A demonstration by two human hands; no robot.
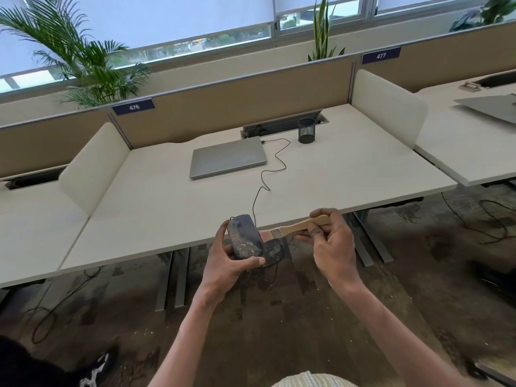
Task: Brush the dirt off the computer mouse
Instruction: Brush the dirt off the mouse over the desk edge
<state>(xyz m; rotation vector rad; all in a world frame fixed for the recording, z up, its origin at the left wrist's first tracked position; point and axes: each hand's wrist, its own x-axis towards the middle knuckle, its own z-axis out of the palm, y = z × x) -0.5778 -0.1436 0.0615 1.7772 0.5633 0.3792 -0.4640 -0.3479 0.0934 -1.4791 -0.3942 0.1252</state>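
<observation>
My left hand (pixel 231 258) grips a dark wired computer mouse (pixel 245 237), held in the air just off the front edge of the white desk (pixel 167 196). Pale specks of dirt cover the mouse's lower half. My right hand (pixel 332 241) holds a wooden-handled brush (pixel 300 226) by its handle. The brush's dark, blurred bristles (pixel 275 248) lie against the right side of the mouse. The mouse's thin black cable (pixel 272 169) runs across the desk to a closed grey laptop (pixel 227 160).
A black mesh pen cup (pixel 306 131) stands behind the laptop, by a cable slot. White side dividers (pixel 92 166) flank the desk, with a tan partition behind. Neighbouring desks sit left and right. Cables lie on the dark floor. A shoe (pixel 96 367) shows at bottom left.
</observation>
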